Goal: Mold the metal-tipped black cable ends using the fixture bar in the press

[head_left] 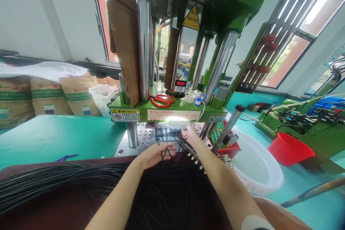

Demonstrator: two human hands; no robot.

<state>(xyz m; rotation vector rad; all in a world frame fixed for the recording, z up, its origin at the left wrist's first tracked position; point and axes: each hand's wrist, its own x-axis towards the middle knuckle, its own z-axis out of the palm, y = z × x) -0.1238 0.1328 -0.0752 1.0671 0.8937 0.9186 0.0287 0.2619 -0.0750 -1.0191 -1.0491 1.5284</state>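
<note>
A metal mould (167, 133) lies under the green press, with several black cables (165, 143) coming out of its front edge. Just in front of it is my left hand (155, 155), palm turned inward and fingers stretched out beside the hanging cables. My right hand (191, 136) is at the mould's right end, its fingers closed; what they hold is hidden. Below my right forearm hangs a row of cable ends with shiny metal connectors (196, 160).
The green press (172, 106) has steel columns and carries red-handled scissors (162, 100). A bundle of black cables (54, 179) covers the front left. To the right are a white tub (272, 165) and a red bucket (291, 149). Paper sacks (78, 95) stand at left.
</note>
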